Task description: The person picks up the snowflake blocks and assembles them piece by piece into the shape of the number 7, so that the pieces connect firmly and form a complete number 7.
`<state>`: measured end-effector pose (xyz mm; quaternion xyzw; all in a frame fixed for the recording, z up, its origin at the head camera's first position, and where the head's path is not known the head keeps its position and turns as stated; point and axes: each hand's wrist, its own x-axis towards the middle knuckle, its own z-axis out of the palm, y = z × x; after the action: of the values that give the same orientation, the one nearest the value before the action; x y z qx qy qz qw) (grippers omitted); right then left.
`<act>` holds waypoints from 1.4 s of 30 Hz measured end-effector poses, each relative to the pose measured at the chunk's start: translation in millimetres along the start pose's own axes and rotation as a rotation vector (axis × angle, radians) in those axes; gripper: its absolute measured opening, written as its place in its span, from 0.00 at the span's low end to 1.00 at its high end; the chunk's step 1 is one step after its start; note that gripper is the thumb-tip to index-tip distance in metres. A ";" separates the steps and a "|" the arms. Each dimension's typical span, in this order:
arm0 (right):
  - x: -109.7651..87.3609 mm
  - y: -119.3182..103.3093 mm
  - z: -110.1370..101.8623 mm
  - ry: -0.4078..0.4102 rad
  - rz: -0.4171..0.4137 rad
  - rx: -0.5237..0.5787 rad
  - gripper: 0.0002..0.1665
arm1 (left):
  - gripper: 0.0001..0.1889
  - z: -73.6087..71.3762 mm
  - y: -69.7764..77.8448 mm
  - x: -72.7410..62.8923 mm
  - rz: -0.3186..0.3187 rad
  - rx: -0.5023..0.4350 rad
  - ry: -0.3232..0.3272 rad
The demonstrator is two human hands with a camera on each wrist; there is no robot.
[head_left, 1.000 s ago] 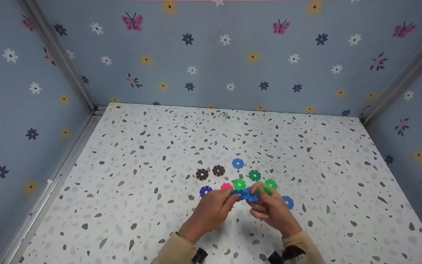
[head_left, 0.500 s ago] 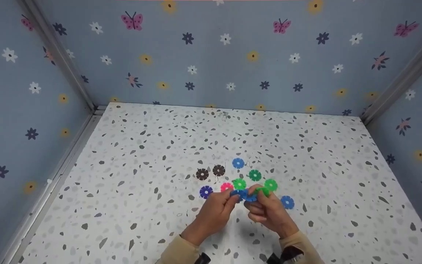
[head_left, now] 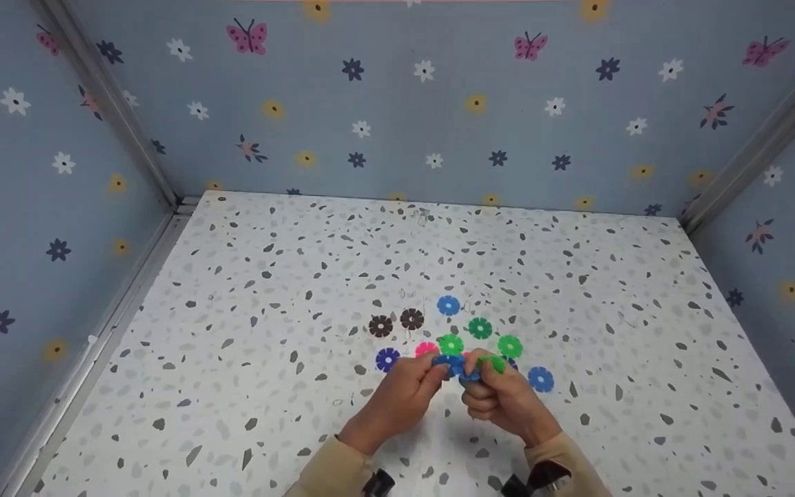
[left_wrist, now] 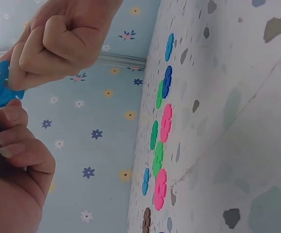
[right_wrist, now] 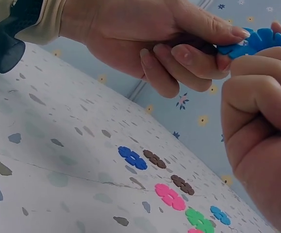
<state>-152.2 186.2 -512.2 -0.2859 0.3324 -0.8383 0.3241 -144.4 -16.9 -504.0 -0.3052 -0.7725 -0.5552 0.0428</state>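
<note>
Two blue notched plastic discs (head_left: 447, 365) are joined or overlapping between the hands, above the table. My left hand (head_left: 397, 397) pinches the left disc between thumb and index finger. My right hand (head_left: 508, 400) pinches the other blue disc (head_left: 470, 375), mostly hidden by its fingers. A bright green disc (head_left: 493, 363) shows at the right thumb and index finger; how it is held is unclear. In the right wrist view, the blue disc (right_wrist: 257, 42) spans both hands' fingertips, and something dark (right_wrist: 194, 42) sits within the left hand's fingers.
Loose discs lie just beyond the hands: two brown (head_left: 381, 326), purple-blue (head_left: 388, 359), pink (head_left: 427, 351), light green (head_left: 450, 345), dark green (head_left: 479, 328) and blue (head_left: 448, 306). Another blue disc (head_left: 541, 379) lies right of the right hand. Flower-patterned panels (head_left: 397, 103) enclose the speckled table (head_left: 301, 276).
My right hand has shifted slightly left toward my left hand, covering more of its blue disc. The green disc has tilted and moved left with it. The loose discs stay in place.
</note>
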 end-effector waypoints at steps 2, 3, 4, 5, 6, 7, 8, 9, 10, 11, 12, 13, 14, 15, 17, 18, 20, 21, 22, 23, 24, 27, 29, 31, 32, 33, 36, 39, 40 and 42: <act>0.5 -1.9 -0.2 0.031 -0.025 -0.026 0.23 | 0.16 2.5 1.0 1.0 0.003 -0.002 0.014; 0.9 -3.2 0.1 0.070 -0.037 -0.048 0.23 | 0.17 4.2 2.3 1.1 0.010 0.010 0.027; 1.8 -4.6 0.8 0.122 -0.049 -0.072 0.24 | 0.18 6.2 3.6 1.3 0.024 0.034 0.044; 3.4 -6.0 2.0 0.198 -0.061 -0.107 0.24 | 0.19 8.4 5.0 1.7 0.045 0.076 0.064; 5.7 -7.2 3.5 0.281 -0.073 -0.136 0.25 | 0.20 10.7 7.0 2.3 0.074 0.131 0.087; 9.1 -8.2 5.6 0.373 -0.085 -0.141 0.25 | 0.20 12.7 9.1 2.8 0.102 0.201 0.113; 13.5 -9.0 8.1 0.472 -0.090 -0.138 0.26 | 0.21 14.9 10.9 3.4 0.130 0.281 0.140; 18.7 -9.5 10.7 0.564 -0.091 -0.113 0.28 | 0.21 17.0 12.3 3.8 0.153 0.363 0.166; 24.3 -9.7 13.2 0.654 -0.096 -0.063 0.30 | 0.21 18.9 13.8 4.2 0.169 0.447 0.182; 29.8 -9.9 15.5 0.742 -0.102 0.001 0.32 | 0.21 20.9 15.0 4.2 0.175 0.523 0.188; 35.1 -10.2 17.7 0.821 -0.114 0.083 0.34 | 0.21 22.8 16.6 3.9 0.170 0.588 0.179; 39.7 -10.4 19.7 0.894 -0.128 0.163 0.34 | 0.21 25.0 17.9 2.5 0.154 0.642 0.159; 43.4 -10.3 21.1 0.964 -0.136 0.224 0.34 | 0.21 27.3 19.3 0.9 0.131 0.688 0.136; 46.4 -10.2 22.2 1.027 -0.144 0.278 0.34 | 0.21 29.5 20.8 -0.4 0.102 0.726 0.111; 50.3 -9.9 23.9 1.126 -0.157 0.321 0.32 | 0.20 33.9 24.1 -2.6 0.047 0.793 0.062; 51.3 -9.6 24.5 1.161 -0.157 0.316 0.32 | 0.20 35.8 25.9 -3.4 0.024 0.822 0.039; 52.1 -8.3 24.7 1.199 -0.160 0.282 0.31 | 0.18 39.5 29.5 -4.1 -0.018 0.865 0.008; 52.3 -7.7 24.9 1.205 -0.162 0.257 0.31 | 0.17 41.1 30.9 -4.1 -0.041 0.876 -0.006; 52.2 -7.0 24.9 1.209 -0.165 0.226 0.31 | 0.16 42.9 32.0 -3.7 -0.059 0.876 -0.015; 52.3 -6.1 24.6 1.215 -0.169 0.195 0.31 | 0.15 44.6 32.8 -3.4 -0.079 0.866 -0.025; 52.5 -5.5 24.6 1.222 -0.169 0.168 0.31 | 0.15 46.2 33.2 -3.0 -0.102 0.849 -0.030; 53.5 -4.0 24.0 1.227 -0.165 0.108 0.31 | 0.15 49.3 32.7 -2.5 -0.151 0.798 -0.032; 54.7 -4.0 23.0 1.228 -0.153 0.104 0.30 | 0.15 48.5 31.5 -2.5 -0.160 0.785 -0.025; 55.0 -4.9 21.8 1.201 -0.149 0.136 0.29 | 0.17 45.9 30.8 -2.6 -0.149 0.790 -0.015; 54.5 -5.7 21.6 1.179 -0.155 0.160 0.29 | 0.17 44.5 30.2 -2.1 -0.140 0.789 -0.007; 53.6 -6.3 21.1 1.155 -0.162 0.186 0.28 | 0.18 43.0 29.5 -1.3 -0.135 0.785 0.003; 48.4 -6.8 20.4 1.037 -0.179 0.248 0.25 | 0.19 36.7 27.6 1.9 -0.142 0.754 0.056; 40.3 -4.6 19.4 0.884 -0.146 0.228 0.21 | 0.20 28.8 24.5 4.5 -0.172 0.701 0.115; 37.2 -3.7 18.7 0.833 -0.127 0.190 0.18 | 0.20 25.7 23.4 4.7 -0.181 0.679 0.130; 30.6 -2.2 16.9 0.756 -0.094 0.100 0.15 | 0.21 19.6 21.2 4.8 -0.189 0.647 0.150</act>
<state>-160.4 158.6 -492.1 0.0448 0.3736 -0.9137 0.1534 -131.9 6.6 -491.9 -0.1613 -0.9280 -0.3041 0.1423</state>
